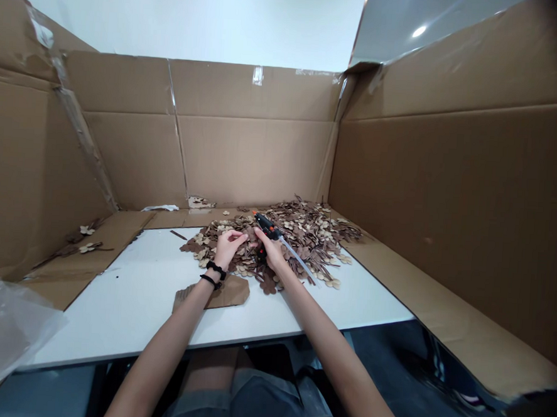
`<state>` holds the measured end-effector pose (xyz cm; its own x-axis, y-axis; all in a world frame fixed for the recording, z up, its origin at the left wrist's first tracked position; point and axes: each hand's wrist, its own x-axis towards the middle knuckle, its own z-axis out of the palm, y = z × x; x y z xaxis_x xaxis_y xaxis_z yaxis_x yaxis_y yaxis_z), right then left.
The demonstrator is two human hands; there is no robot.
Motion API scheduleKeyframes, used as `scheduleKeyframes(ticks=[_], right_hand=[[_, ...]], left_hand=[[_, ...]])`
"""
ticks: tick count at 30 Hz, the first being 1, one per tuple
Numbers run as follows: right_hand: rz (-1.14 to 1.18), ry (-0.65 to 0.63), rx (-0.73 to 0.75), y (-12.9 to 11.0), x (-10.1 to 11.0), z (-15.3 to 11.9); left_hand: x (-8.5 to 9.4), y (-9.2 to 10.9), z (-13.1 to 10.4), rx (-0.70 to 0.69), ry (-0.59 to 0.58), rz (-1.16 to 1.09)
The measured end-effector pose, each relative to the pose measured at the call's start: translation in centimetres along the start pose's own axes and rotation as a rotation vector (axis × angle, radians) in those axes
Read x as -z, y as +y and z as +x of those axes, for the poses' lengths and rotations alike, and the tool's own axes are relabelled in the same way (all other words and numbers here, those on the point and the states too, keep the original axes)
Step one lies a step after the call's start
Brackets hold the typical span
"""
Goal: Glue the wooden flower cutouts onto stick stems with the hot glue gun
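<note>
A black glue gun point(267, 225) with an orange tip is in my right hand point(272, 251), its nozzle pointing to the far left. A pale glue stick point(298, 260) sticks out of its back. My left hand point(229, 247), with dark bands on the wrist, is closed in a pinch just left of the gun. At its fingertips is a small brown piece point(251, 234), its outline partly lost against the heap. Both hands are over the near left side of a heap of brown and tan flower-shaped pieces point(312, 232).
A flat piece of cardboard point(230, 292) lies under my left forearm on the white table point(146, 288). Cardboard walls point(254, 150) stand at the back and both sides. A few loose flowers point(87, 247) and a clear plastic bag point(7, 330) are on the left.
</note>
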<state>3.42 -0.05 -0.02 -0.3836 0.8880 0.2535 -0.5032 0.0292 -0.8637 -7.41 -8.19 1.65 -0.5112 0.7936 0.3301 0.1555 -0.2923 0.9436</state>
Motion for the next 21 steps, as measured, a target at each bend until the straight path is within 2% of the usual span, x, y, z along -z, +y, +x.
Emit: scheduleKeyframes(ticks=[6,12,17,21], right_hand=[[-0.052,-0.054,-0.016,0.30,0.15,0.10],[-0.098,-0.056,-0.028,0.46,0.44,0.11],[-0.135,-0.106,-0.008,0.76,0.61,0.01],[-0.137,-0.089,-0.015,0.75,0.51,-0.15]], left_hand=[[0.04,-0.36,0.23,0.005,-0.004,-0.002],[-0.10,-0.13,0.04,0.146,-0.064,-0.039],[-0.22,-0.29,-0.11,0.103,-0.068,-0.048],[-0.11,-0.52,0.05,0.096,-0.071,-0.113]])
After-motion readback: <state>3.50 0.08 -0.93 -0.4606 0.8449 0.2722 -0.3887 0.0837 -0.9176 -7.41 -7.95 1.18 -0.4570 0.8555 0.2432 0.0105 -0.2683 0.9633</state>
